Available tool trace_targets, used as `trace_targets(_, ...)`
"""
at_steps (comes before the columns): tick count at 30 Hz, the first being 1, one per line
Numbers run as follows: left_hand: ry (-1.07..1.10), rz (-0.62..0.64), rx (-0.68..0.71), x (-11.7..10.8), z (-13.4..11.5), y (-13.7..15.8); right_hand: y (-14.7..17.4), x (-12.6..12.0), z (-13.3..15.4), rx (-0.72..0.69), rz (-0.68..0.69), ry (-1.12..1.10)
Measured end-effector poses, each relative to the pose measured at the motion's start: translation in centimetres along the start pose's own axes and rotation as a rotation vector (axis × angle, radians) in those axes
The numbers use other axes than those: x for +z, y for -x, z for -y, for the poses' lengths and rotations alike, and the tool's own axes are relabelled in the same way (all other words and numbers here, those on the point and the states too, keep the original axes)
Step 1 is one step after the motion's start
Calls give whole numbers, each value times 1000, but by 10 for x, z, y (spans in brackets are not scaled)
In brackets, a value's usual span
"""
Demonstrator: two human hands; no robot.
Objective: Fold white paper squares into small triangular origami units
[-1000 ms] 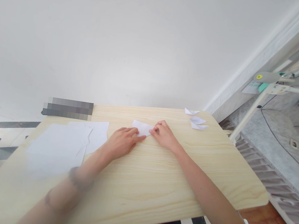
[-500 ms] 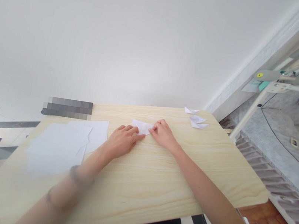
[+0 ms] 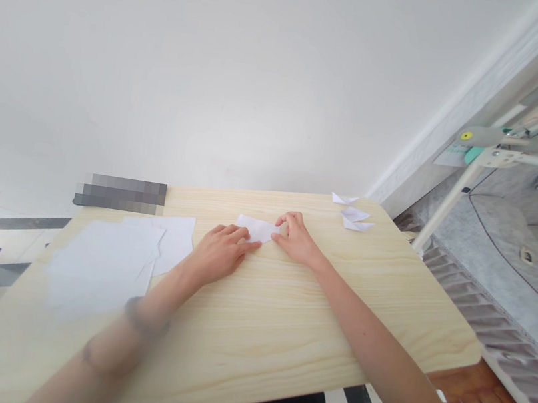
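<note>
A small folded piece of white paper point(image 3: 259, 229) lies flat near the middle of the wooden table. My left hand point(image 3: 221, 251) holds its left part against the tabletop, the curled fingers over the paper and the thumb along its near edge. At the right end of the paper is my right hand point(image 3: 297, 239), thumb and index finger apart, their tips at the paper's near and far corners. Further right, several folded white paper pieces point(image 3: 355, 216) with pointed ends rest near the table's back edge.
White paper sheets point(image 3: 102, 264) lie overlapping on the left of the table point(image 3: 249, 333), partly beneath my left forearm. A dark blurred-out object point(image 3: 121, 194) sits at the back left. Beyond the right edge stands a white metal frame point(image 3: 450, 205). A wall borders the back.
My right thumb and index finger have parted from a pinch at the paper's right end, showing more of that end. My left hand stays in place on the paper.
</note>
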State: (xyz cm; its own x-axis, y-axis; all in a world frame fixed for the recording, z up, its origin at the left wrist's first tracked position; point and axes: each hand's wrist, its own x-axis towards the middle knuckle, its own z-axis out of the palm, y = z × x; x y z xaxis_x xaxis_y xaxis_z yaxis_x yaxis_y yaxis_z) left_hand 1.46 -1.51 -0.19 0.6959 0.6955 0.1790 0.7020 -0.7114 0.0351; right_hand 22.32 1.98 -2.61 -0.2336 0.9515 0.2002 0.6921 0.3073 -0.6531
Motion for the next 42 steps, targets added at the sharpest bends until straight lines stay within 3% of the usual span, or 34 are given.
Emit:
trace_targets(6, 17, -2, -3, -1, 0, 1, -3, -4, -5, 21, 26, -87)
trace_targets(12, 4, -6, 6, -2, -1, 0, 4, 3, 7, 5, -8, 66)
trace_targets(20, 74, 5, -7, -6, 0, 4, 1, -1, 2, 33, 46, 5)
trace_targets(27, 56, 11, -4, -6, 0, 4, 5, 6, 8, -8, -2, 134)
trace_targets(42, 61, 24, -10, -5, 3, 4, -6, -8, -2, 50, 75, -128)
